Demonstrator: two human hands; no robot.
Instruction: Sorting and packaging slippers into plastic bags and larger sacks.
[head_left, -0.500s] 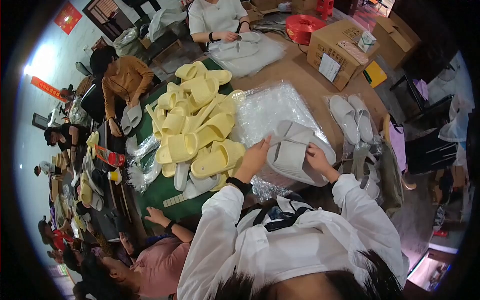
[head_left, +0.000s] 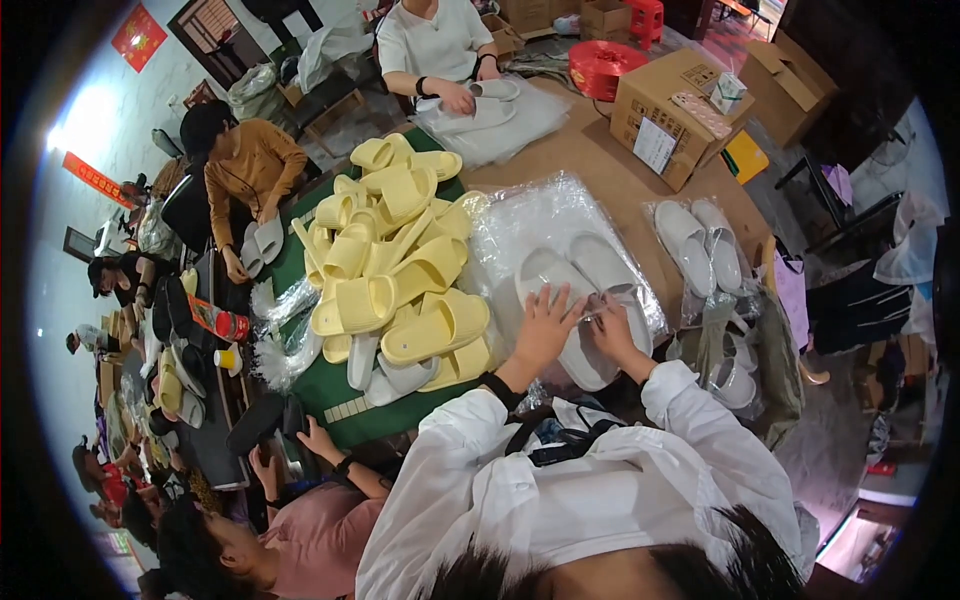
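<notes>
In the head view, a pair of pale grey slippers lies on a stack of clear plastic bags by the near edge of the desk. The left hand is unclenched, its fingers spread flat over one slipper. The right hand has its fingers bent against the other; they cover the contact, so I cannot tell whether it grips.

By the desk's right edge, a clear bag holds another pair of grey slippers. Off the right-hand near corner, an olive sack sits with film-wrapped grey slippers at its mouth. Near the far right corner stands a cardboard box, carrying a small carton; past it is a second cardboard box with raised flaps.

Yellow slippers heap up on the green mat along the left edge. At the far edge, a co-worker in white handles grey slippers over clear film.
</notes>
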